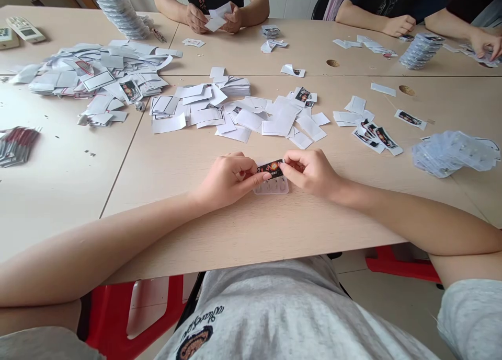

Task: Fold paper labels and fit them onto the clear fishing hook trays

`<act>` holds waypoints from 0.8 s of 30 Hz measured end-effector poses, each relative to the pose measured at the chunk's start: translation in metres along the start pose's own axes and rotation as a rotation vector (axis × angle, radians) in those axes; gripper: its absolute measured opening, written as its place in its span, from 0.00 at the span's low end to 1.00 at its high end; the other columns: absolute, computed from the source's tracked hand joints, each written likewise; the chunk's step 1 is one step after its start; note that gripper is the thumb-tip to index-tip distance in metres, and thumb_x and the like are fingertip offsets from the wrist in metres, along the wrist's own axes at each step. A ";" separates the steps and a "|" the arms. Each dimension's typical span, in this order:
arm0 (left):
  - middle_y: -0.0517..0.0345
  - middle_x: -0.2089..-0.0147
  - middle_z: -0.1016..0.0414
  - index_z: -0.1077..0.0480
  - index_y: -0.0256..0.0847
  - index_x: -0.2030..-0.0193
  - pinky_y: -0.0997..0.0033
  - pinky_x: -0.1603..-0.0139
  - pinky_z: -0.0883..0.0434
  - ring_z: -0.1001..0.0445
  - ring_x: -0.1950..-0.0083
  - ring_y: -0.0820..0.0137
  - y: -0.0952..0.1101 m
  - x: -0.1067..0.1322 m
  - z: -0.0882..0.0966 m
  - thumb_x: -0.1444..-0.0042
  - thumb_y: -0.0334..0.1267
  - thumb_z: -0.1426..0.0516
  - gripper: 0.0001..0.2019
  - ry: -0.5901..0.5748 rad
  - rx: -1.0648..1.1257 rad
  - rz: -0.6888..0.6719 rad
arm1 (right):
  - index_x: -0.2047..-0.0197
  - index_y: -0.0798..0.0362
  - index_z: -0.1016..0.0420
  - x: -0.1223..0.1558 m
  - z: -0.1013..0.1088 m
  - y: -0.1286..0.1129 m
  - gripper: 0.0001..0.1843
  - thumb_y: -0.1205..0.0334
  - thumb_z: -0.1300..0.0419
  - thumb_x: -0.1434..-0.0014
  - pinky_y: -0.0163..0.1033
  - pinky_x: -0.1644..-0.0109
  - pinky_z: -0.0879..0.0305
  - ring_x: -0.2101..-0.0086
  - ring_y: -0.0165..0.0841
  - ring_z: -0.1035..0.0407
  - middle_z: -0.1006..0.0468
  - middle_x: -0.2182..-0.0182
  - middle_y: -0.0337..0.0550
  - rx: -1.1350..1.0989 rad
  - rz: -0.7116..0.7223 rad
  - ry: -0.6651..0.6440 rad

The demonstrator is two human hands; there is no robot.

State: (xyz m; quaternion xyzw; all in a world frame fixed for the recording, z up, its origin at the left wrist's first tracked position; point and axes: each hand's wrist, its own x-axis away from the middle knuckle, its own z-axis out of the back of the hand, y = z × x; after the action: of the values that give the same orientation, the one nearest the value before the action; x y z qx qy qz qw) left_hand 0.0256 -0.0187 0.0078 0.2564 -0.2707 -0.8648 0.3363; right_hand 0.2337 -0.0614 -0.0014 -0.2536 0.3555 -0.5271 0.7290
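Note:
A black printed label (270,168) lies over the upper part of a small clear plastic case (271,186) on the table, close in front of me. Small curved pieces show faintly inside the case. My left hand (234,178) is closed at the left end, its thumb pressed on the label's lower edge. At the right end, my right hand (309,173) pinches the label between thumb and fingers. Whether the label is fully stuck to the case, I cannot tell. To the right lie several loose black printed labels (386,137) and a heap of clear plastic cases (455,153).
White paper slips (251,117) spread beyond my hands, with a larger paper pile (98,70) at the left. Stacked packs (122,15) stand behind it. Across the table, one person's hands (214,20) hold paper; another person's hand (486,44) touches packs.

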 end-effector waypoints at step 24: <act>0.54 0.57 0.31 0.41 0.42 0.47 0.59 0.50 0.42 0.32 0.56 0.62 -0.001 0.002 0.001 0.53 0.54 0.39 0.30 -0.103 -0.279 0.103 | 0.68 0.54 0.29 -0.007 0.020 0.002 0.15 0.49 0.38 0.46 0.32 0.82 0.50 0.84 0.24 0.43 0.33 0.84 0.36 -0.435 -0.386 -0.061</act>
State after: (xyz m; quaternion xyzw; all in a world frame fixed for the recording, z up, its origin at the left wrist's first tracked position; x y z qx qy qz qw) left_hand 0.0229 -0.0188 0.0074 0.1481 -0.1777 -0.8877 0.3980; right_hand 0.2490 -0.0541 0.0108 -0.4829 0.3832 -0.5593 0.5542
